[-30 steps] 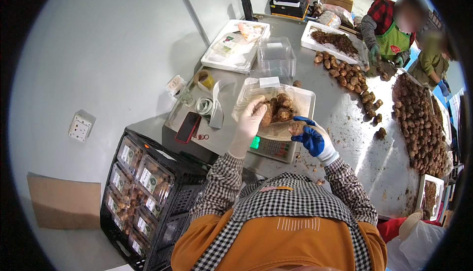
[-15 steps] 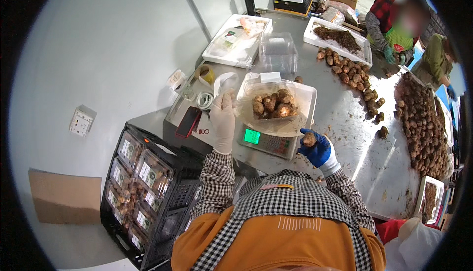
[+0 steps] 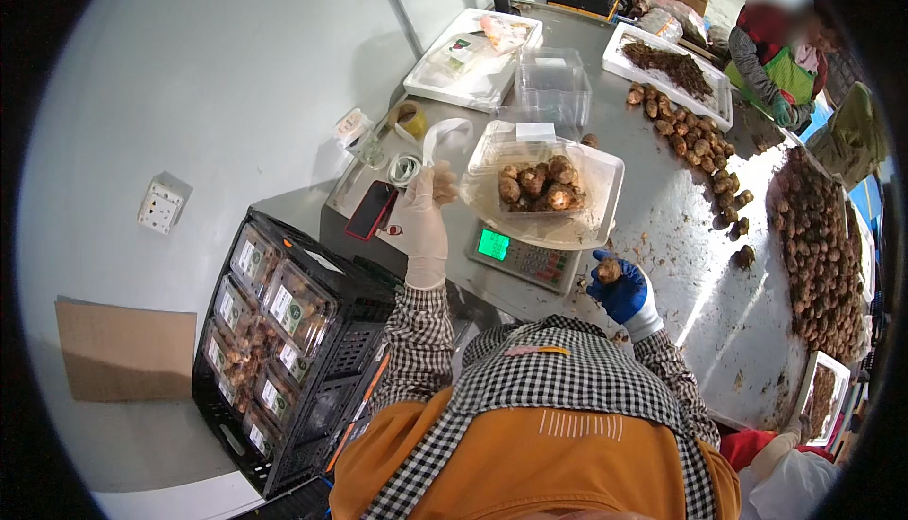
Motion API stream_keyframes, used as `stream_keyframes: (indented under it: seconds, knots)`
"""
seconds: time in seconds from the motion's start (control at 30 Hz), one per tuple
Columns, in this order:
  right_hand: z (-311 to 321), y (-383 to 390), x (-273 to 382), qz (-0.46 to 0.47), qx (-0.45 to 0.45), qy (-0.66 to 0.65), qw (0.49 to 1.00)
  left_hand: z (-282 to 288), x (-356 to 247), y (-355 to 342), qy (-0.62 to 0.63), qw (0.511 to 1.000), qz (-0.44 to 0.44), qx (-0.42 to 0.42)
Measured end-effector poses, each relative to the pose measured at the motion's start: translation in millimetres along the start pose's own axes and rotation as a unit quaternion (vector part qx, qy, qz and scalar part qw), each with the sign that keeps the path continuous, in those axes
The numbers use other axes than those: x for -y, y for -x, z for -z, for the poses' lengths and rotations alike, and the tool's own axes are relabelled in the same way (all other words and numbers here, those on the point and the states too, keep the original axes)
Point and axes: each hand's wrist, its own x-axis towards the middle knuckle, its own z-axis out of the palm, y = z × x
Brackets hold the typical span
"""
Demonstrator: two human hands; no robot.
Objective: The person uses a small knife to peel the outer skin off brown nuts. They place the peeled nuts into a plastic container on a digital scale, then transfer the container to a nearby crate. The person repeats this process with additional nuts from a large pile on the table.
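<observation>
My right hand [image 3: 624,295], in a blue-palmed white glove, grips a brown taro [image 3: 608,270] beside the scale. My left hand [image 3: 424,236], in a pale glove, is raised left of the scale with fingers stretched out and browned at the tips; nothing clearly shows in it. Its fingertips are near a white strip [image 3: 448,128] and a coiled white cord [image 3: 405,170]. On the digital scale [image 3: 530,259], with its green display lit, a tray-like pan [image 3: 602,200] bears a clear plastic box [image 3: 579,200] of several taros [image 3: 535,182].
Left of my arm, a black crate [image 3: 326,317] holds labelled packed boxes. A phone [image 3: 372,210] and a tape roll [image 3: 409,121] lie near the scale. Empty clear boxes [image 3: 553,94] stand behind it. Loose taros [image 3: 695,141] run along the right; a co-worker [image 3: 780,66] stands beyond.
The view has shifted, so the table sits higher and further right. My left hand has drawn slightly down and left, away from the scale. My right hand still grips the taro.
</observation>
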Motion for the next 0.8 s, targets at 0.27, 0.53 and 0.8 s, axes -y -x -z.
stream_keyframes:
  seconds: [0.27,0.53,0.8]
  knots:
    - [30.8,6.7,-9.9,-0.079,0.001,-0.267,0.961,-37.3,-1.0,18.2,-0.079,0.996,0.015,0.042]
    - [67.3,5.0,-17.1,-0.103,0.006,-0.359,0.928,-70.6,5.0,30.6,-0.136,0.986,0.041,0.087]
    - [59.9,-27.6,56.1,0.011,-0.183,0.475,0.86,-72.6,-2.0,22.5,-0.213,0.976,0.04,0.022]
